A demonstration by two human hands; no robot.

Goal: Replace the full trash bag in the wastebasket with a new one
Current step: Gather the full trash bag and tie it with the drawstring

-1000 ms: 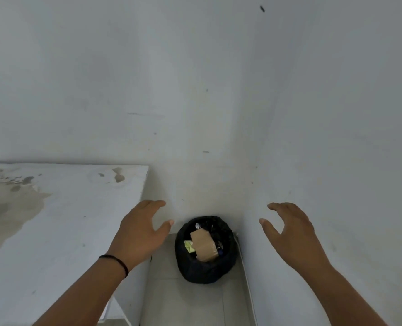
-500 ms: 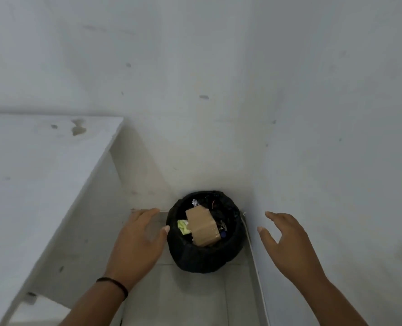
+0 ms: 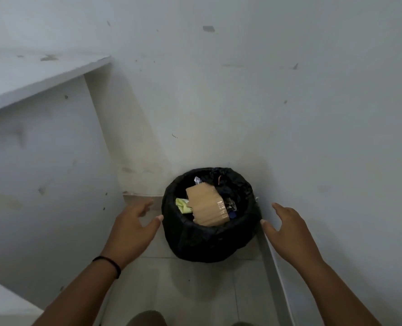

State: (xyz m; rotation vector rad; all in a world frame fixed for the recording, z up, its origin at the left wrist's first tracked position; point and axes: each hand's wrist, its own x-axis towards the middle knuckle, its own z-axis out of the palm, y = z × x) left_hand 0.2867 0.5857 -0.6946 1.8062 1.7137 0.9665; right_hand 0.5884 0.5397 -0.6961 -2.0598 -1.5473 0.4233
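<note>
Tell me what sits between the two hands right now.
In the head view, the black-bagged wastebasket sits between the left hand and right hand, holding cardboard and other trash.

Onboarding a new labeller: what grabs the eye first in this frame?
The round wastebasket lined with a black plastic trash bag, in the floor corner, with a tan cardboard piece on top. The left hand and right hand flank it, fingers spread, holding nothing.

One head-worn view, tilted steeply down into a room corner.
It looks forward from close above; wastebasket point(image 3: 209, 215) sits centre, floor point(image 3: 195, 290) toward 6 o'clock.
</note>
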